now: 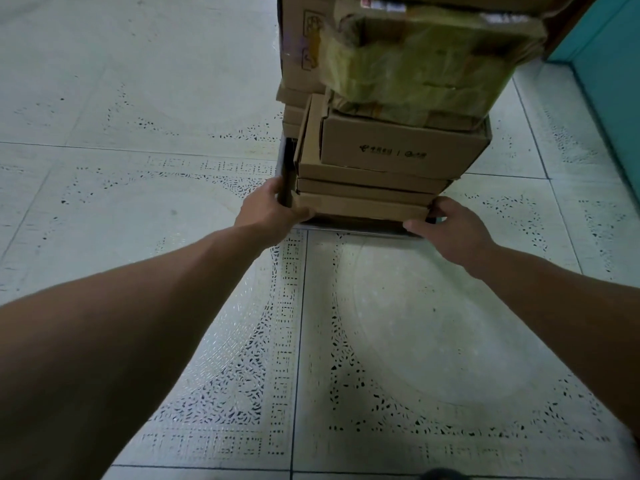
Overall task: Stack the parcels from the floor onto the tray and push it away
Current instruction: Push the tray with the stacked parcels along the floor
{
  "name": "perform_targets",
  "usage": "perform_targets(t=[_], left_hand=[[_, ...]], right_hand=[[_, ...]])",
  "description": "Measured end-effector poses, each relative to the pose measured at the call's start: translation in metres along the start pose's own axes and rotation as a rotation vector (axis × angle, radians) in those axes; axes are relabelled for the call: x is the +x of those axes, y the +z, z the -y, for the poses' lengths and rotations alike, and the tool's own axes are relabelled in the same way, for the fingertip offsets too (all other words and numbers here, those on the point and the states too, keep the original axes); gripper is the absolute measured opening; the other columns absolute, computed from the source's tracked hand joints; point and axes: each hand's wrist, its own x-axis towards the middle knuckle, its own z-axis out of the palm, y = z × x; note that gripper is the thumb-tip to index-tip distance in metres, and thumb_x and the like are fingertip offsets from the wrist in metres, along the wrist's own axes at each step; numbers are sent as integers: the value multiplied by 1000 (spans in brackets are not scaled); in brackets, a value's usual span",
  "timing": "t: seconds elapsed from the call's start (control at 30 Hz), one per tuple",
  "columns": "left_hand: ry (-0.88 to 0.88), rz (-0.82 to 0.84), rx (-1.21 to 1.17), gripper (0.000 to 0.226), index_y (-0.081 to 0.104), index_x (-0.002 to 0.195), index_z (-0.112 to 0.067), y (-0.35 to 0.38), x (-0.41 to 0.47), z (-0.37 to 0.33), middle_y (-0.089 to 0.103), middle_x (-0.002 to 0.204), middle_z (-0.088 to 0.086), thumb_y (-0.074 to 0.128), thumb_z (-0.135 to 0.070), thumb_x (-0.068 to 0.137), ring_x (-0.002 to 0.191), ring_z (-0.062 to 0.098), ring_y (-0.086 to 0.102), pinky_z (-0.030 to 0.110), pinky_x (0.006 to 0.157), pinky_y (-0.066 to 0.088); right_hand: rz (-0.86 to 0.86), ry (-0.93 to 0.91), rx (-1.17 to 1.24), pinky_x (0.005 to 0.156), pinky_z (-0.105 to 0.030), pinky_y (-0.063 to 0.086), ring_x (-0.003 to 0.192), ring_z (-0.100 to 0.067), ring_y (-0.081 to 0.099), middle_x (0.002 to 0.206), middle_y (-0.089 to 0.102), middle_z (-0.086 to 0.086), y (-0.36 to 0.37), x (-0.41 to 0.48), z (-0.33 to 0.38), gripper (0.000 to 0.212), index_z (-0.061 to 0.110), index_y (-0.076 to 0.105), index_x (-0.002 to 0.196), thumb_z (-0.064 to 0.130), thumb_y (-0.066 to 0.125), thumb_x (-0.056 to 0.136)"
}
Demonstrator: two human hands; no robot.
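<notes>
Up front on the tiled floor [138, 98], I saw the tray [346, 230] sitting low, with only its metal near rim and part of its left wall showing. Parcels [381, 168] were stacked on it, and the stack ran out of the top of frame.

Stack, bottom up:
- Thin flat box [363, 206] lay lowest, with more flat cardboard on it.
- Printed box [401, 147] came next. It had dark print on its near face, too small for me to read.
- Taped parcel [422, 64] sat on top, wrapped in yellowish film and blurred.
- Tall box [298, 39] stood behind on the left, right beside the taped parcel. I couldn't tell if they touched.

Left hand [270, 209] was on the tray's near-left corner. Its fingers [274, 188] were curled round the left wall and the thumb lay along the bottom edge of the flat box. It had a closed grip on the tray.

Right hand [453, 230] was on the near-right corner. The thumb pointed inward along the rim and the fingers were curled over the corner, touching the flat box's end. It too had a closed grip on the tray, though the corner itself was hidden under the hand.

Both forearms were stretched nearly straight toward the load.

Teal wall [609, 81] stood just right of the stack. I also saw a dark blurred shape at the bottom edge of frame and couldn't identify it.
</notes>
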Motion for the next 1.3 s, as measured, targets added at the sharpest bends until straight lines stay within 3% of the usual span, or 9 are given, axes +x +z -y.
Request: perform_targets(t=[0.17,0.27,0.33,0.43,0.5,0.7,0.87,1.13,1.3], left_hand=[[24,58,-3,59,51,137,-26,11,9,6,63,125,-4,75,-26,83,111,18,59,33,95,47],[36,46,5,54,52,135,-25,16,14,6,63,123,-4,73,-27,85,105,17,60,34,93,50],[48,25,27,51,52,134,-24,17,16,5,63,122,-5,71,-29,87,104,17,59,34,92,50],[60,9,7,44,56,129,-25,18,19,6,63,118,-7,71,-27,88,104,15,58,30,88,46],[69,-5,12,44,58,128,-25,19,20,8,64,119,-7,72,-29,87,104,15,59,31,90,48],[74,-57,58,44,62,123,-26,20,24,14,67,112,-8,75,-36,82,102,17,63,40,94,52],[81,-81,95,42,64,121,-26,19,26,15,68,109,-7,75,-37,82,99,17,64,39,90,52],[134,-110,140,43,64,119,-27,20,28,19,70,110,-5,74,-42,81,97,18,65,43,88,54],[146,-74,138,49,58,123,-31,20,30,23,65,108,-13,75,-45,80,99,14,63,38,91,52]], right_hand=[[-4,2,19,86,-30,41,97,-15,54,108,61,6,5,7,-3,46,20,57,127,35,71,87],[-5,13,43,93,-42,50,101,-21,63,114,67,2,7,12,-6,46,22,58,124,36,74,84],[8,9,59,89,-45,54,99,-23,68,114,69,-1,9,15,-8,45,24,58,123,36,74,83],[15,6,122,67,-24,49,88,-18,70,110,70,0,11,16,-9,42,23,57,122,30,74,85],[-1,7,151,64,-19,46,85,-16,70,108,70,0,12,17,-9,39,24,58,120,28,74,85],[-50,-25,150,70,-24,54,78,-16,71,102,71,-1,16,17,-11,34,20,61,116,27,74,85],[-81,-30,172,84,-43,59,75,-19,73,93,73,1,18,20,-13,26,26,62,104,29,77,82],[-101,-72,121,80,-36,60,70,-14,72,95,74,-1,20,22,-15,30,22,64,111,31,75,84],[-99,-85,85,85,-39,58,76,-16,72,100,73,1,21,24,-20,39,23,60,116,37,75,83]])
